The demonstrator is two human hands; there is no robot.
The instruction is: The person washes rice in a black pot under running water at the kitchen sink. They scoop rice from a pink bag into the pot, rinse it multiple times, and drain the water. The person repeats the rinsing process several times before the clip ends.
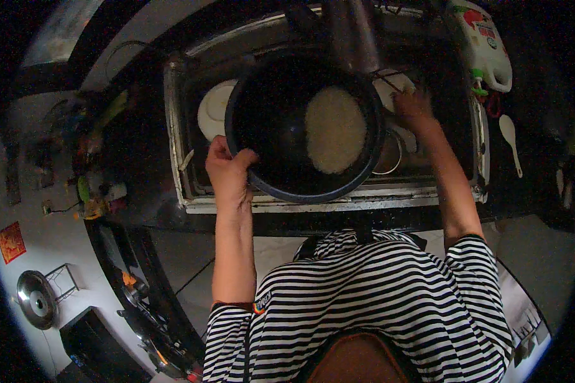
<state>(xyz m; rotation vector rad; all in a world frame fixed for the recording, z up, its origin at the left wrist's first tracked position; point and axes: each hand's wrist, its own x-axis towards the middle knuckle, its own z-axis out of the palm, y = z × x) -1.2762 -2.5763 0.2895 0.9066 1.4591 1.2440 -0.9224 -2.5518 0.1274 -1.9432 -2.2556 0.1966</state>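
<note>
A large dark round pot [271, 115] is tilted over the sink [390, 203], with a patch of pale rice grains [336, 131] gathered on the right side of its inside. My left hand [229, 165] pinches the pot's lower left rim, thumb over the edge and fingers outside. Beyond the pot's right edge, my right hand [414, 108] is by a pale dish [393, 89] in the sink. Motion smears its fingers, so whether it holds anything is unclear. Partly covered by the pot, a white plate [214, 110] lies at left.
A round metal rim [396, 156] shows in the sink below my right hand. On the counter at right are a white jug-shaped bottle [485, 48] with a green cap and a white rice paddle [510, 143]. A broad dull-metal shape [356, 35] stands behind the pot.
</note>
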